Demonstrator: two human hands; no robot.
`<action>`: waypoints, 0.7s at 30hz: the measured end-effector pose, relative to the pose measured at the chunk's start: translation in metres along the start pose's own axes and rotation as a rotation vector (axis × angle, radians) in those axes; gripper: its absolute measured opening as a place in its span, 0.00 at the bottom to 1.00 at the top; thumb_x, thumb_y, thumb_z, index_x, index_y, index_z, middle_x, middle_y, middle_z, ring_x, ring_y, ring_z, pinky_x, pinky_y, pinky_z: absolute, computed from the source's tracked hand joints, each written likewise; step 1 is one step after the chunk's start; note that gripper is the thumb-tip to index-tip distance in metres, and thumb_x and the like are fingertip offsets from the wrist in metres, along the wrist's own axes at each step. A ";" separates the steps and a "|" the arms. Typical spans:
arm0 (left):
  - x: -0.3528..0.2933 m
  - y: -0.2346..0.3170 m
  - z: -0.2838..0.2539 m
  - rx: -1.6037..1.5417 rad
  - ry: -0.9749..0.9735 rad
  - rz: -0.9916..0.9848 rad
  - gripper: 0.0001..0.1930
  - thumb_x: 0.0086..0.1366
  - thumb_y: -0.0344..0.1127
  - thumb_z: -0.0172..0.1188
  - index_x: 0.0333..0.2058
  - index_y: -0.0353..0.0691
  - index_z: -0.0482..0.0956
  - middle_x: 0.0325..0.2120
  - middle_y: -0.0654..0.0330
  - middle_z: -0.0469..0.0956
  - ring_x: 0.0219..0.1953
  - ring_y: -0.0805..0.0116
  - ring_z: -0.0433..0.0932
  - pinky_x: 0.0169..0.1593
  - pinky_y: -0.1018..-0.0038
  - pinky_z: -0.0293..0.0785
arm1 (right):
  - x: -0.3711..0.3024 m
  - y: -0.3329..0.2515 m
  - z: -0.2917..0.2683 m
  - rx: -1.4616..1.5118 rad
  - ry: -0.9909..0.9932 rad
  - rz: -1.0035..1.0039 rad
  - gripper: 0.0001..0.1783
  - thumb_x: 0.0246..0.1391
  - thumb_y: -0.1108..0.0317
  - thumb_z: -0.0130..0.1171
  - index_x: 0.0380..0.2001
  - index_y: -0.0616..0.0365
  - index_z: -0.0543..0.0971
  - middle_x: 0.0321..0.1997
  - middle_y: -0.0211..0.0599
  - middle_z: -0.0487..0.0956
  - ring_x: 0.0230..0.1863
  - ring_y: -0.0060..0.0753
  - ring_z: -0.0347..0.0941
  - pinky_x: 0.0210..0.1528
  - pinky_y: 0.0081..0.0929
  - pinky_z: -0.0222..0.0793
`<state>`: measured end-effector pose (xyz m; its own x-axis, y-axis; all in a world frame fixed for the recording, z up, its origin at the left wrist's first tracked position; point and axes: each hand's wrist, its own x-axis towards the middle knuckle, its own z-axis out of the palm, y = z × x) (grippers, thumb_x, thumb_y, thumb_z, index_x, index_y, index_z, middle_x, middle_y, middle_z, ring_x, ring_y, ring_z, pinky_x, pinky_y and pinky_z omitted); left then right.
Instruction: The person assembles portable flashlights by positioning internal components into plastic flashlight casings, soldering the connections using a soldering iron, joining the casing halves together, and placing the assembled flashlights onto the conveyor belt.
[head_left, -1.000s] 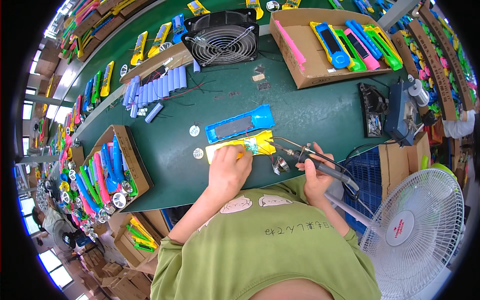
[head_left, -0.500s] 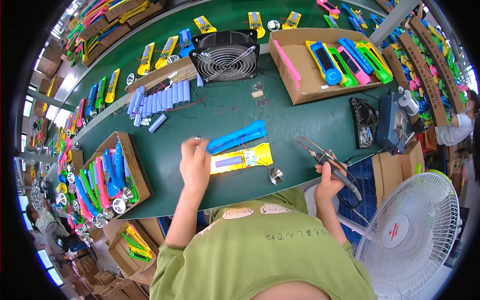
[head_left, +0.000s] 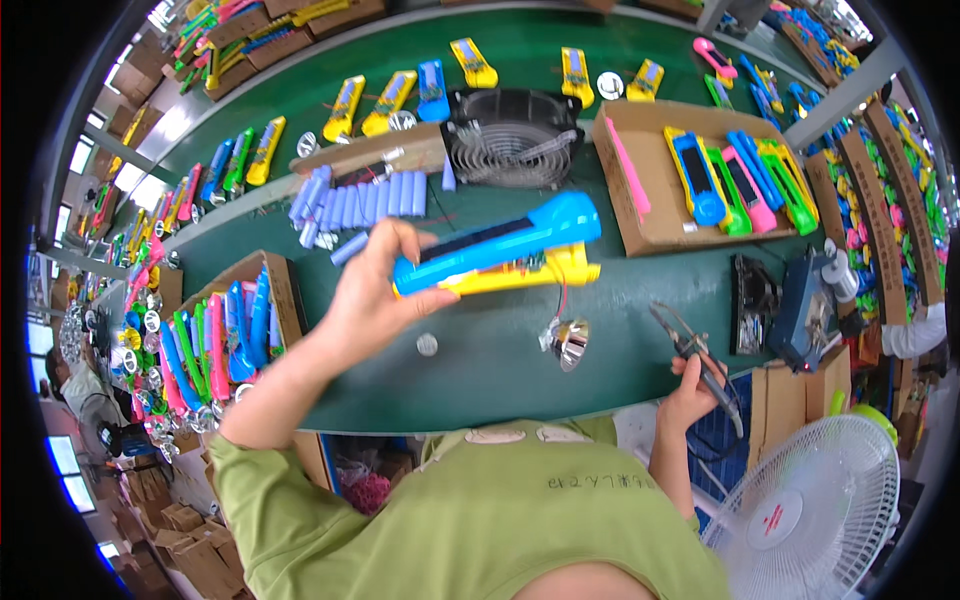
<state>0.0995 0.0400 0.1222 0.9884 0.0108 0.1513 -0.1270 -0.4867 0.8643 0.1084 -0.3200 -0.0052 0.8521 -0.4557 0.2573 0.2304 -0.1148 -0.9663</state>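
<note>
My left hand (head_left: 372, 292) grips a flashlight housing by one end, raised above the green bench. Its blue half (head_left: 515, 232) with a black panel lies over the yellow half (head_left: 540, 274), and circuit parts show in the gap between them. A shiny reflector (head_left: 571, 343) dangles from the housing on thin wires. My right hand (head_left: 686, 397) is closed round the handle of a soldering iron (head_left: 727, 400), whose tip points away to the left over the bench edge. A small round clear disc (head_left: 427, 345) lies on the bench below the housing.
Purple cylindrical cells (head_left: 375, 200) lie in rows behind my left hand, beside a black metal fan (head_left: 515, 140). Cardboard boxes of coloured housings stand right (head_left: 640, 235) and left (head_left: 290, 300). A blue soldering station (head_left: 800, 310) sits at right, above a white fan (head_left: 810, 510).
My left hand has taken up both housing halves, which lay side by side on the bench, and brought blue over yellow. The reflector now hangs. My right hand still holds the soldering iron.
</note>
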 end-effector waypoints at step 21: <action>0.311 -0.165 -0.075 1.465 0.009 0.167 0.22 0.49 0.28 0.57 0.46 0.44 0.69 0.47 0.53 0.68 0.54 0.54 0.64 0.51 0.62 0.66 | 0.009 0.005 0.002 -0.083 0.116 0.129 0.19 0.50 0.76 0.52 0.46 0.69 0.65 0.34 0.40 0.73 0.25 0.24 0.73 0.29 0.16 0.70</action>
<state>0.4216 0.1886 0.0628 0.9698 -0.1301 0.2062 -0.0357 -0.9124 -0.4076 0.1185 -0.3227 -0.0081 0.8111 -0.5696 0.1330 0.0790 -0.1185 -0.9898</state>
